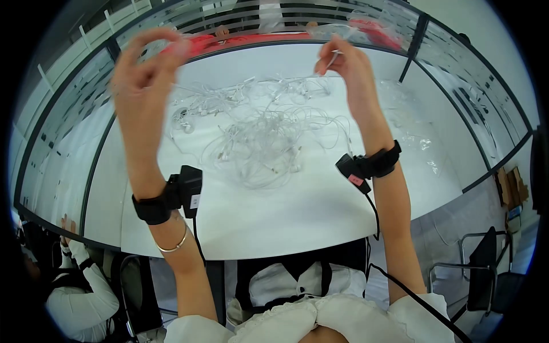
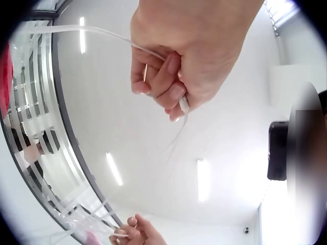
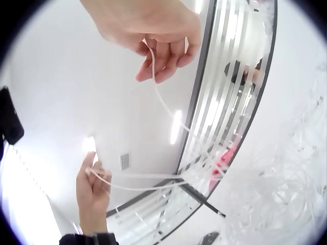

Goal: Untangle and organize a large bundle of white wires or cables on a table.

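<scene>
Both hands are raised above the white table. My left hand (image 1: 143, 86), blurred in the head view, curls its fingers round a thin white cable (image 2: 102, 31); a small white connector (image 2: 184, 103) pokes out below its fingers in the left wrist view. My right hand (image 1: 351, 71) pinches a white cable (image 3: 159, 97) that hangs from its fingers in the right wrist view. Beneath and between the hands lies a loose heap of tangled clear and white cables (image 1: 257, 143). Whether both hands hold the same cable, I cannot tell.
More cables (image 1: 211, 97) lie along the table's back. Clear plastic bags (image 1: 417, 131) are at the right. A glass partition (image 1: 480, 103) rims the table (image 1: 309, 211). Red material (image 1: 251, 40) shows behind it. Another person (image 1: 86, 286) sits lower left; a chair (image 1: 483, 268) stands lower right.
</scene>
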Demonstrator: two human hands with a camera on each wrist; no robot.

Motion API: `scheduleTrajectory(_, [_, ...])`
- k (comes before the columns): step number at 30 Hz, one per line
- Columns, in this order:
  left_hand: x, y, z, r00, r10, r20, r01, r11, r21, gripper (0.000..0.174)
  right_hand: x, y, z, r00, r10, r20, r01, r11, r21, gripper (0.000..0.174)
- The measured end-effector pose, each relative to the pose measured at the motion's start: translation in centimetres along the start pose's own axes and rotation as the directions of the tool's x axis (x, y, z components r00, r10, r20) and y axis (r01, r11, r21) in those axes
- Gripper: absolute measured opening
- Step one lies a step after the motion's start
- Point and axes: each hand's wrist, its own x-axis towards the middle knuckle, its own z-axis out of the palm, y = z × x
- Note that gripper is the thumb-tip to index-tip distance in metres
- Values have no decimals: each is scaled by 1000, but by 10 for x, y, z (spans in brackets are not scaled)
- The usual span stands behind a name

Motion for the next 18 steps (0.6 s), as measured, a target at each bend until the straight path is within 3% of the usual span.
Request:
scheduleTrajectory(2, [6, -7, -16, 976, -34, -214, 0, 988, -156, 23, 3, 3, -21, 996, 32, -83, -30, 999, 31, 41])
scheduleTrajectory(4, [11, -9, -24, 887, -145, -438, -42, 920, -389, 24, 6, 4, -36, 987, 74, -142, -71, 997, 29, 41])
scheduleTrajectory(8, [10, -56, -81, 924, -165, -345, -89, 785, -614, 23, 8, 8, -59, 974, 127, -190, -151, 982, -113, 43])
scheduleTrajectory(9, [10, -40, -72, 830, -289, -477, -77, 787, -612, 23, 8, 10, -65, 974, 139, -176, -165, 976, -143, 43])
scheduleTrajectory(11, [13, -45, -84, 847, -299, -440, -84, 742, -665, 26, 9, 18, -73, 974, 150, -168, -185, 959, -214, 45])
scheduleTrajectory(13, [15, -40, -85, 863, -318, -393, -51, 719, -694, 29, 6, 25, -83, 935, 351, -55, -340, 840, -423, 49])
scheduleTrajectory(15, [16, -31, -84, 872, -352, -340, 21, 720, -693, 32, 3, 29, -77, 833, 553, 16, -436, 674, -596, 53])
scheduleTrajectory(18, [14, -41, -85, 969, -195, -149, 15, 653, -757, 33, -6, 8, -51, 691, 709, -142, -403, 214, -890, 52])
